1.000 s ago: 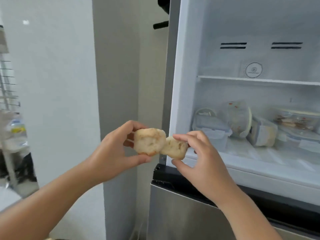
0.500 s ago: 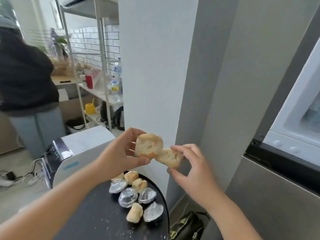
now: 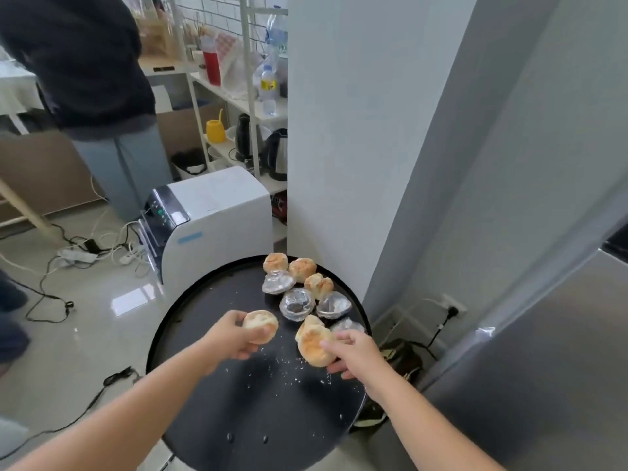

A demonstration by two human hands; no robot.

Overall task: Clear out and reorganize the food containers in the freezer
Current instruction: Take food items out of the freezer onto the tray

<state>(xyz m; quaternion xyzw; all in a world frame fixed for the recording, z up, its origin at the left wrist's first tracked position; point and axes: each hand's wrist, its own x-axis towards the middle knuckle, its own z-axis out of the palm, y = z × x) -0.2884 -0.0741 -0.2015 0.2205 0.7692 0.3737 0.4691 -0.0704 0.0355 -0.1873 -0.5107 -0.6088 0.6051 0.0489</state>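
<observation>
Freezer is out of view now, the view having swung in the last second to the round black table (image 3: 210, 396), where left hand (image 3: 227, 341) grips one bun (image 3: 261, 326) and right hand (image 3: 353, 353) pinches another bun (image 3: 311, 345) beside foil cups (image 3: 296, 302), so unloading looks underway.

Round black table (image 3: 204, 334) with raised rim, standing on pale glossy floor (image 3: 85, 334). On its far right part: three bread buns (image 3: 301, 269), four clear plastic cups (image 3: 296, 303) beside them, and scattered white crumbs (image 3: 289, 363) nearer centre.
</observation>
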